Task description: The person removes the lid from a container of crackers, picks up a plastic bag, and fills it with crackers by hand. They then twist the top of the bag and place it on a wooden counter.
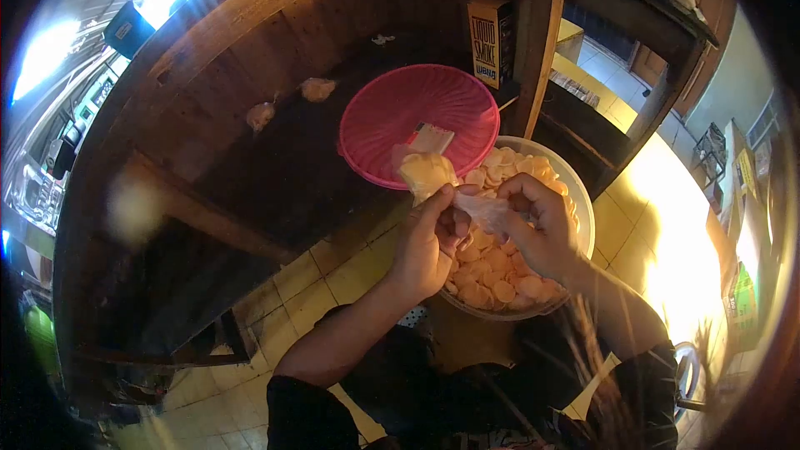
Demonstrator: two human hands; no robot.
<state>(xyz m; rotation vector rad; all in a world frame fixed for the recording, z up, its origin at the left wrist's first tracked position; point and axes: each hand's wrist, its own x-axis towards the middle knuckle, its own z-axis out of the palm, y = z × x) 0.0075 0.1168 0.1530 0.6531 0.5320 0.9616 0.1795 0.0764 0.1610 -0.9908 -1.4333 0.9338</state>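
Note:
Between my two hands is a small clear plastic bag [427, 173] with round pale crackers in its far end. My left hand [429, 242] pinches the bag's neck between thumb and fingers. The loose, bunched end of the plastic is gripped by my right hand [542, 225], fingers curled round it. Both hands are above a wide white tub [586, 225] heaped with thin, round, peach-coloured crackers [496, 271]. Just behind the bag, a pink ribbed plastic lid [392, 108] carries a small white packet [434, 138], partly hidden by the bag.
On the dark wooden shelf lie two small filled plastic bags [317, 89] and a white scrap [382, 39]. A "Liquid Smoke" box [490, 42] stands at the back beside a wooden post [546, 42]. Yellow floor tiles [358, 271] show below.

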